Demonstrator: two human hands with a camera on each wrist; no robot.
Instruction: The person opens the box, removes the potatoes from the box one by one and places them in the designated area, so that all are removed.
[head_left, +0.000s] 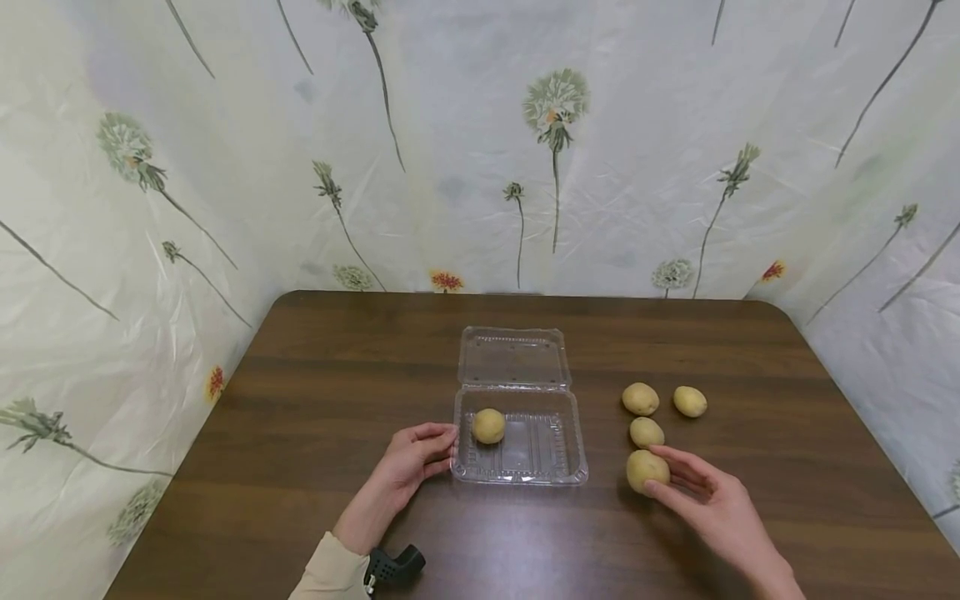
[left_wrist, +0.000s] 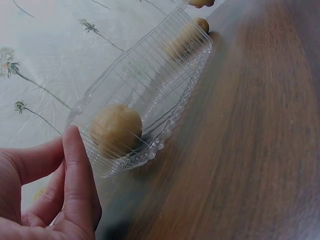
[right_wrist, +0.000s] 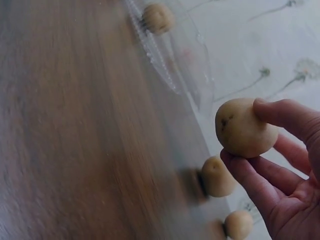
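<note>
A clear plastic clamshell container (head_left: 555, 433) lies on the table with its lid (head_left: 513, 358) folded back, away from me. Inside its left part sits one potato (head_left: 488, 426). My left hand (head_left: 412, 458) pinches the container's left rim between thumb and fingers. To the right, my right hand (head_left: 712, 508) grips another potato (right_wrist: 246, 128) by thumb and fingertips; the right wrist view shows it lifted off the table, with dark marks on its skin. Just beyond it lie a small potato (head_left: 647, 432), a larger potato (head_left: 640, 399) and, farther right, one more potato (head_left: 690, 402).
The dark brown wooden table (head_left: 337, 358) has rounded far corners. A pale sheet (head_left: 450, 167) printed with dandelions hangs behind it and along both sides. A black strap mount (head_left: 395, 567) sits on my left wrist, beside a beige sleeve (head_left: 330, 571).
</note>
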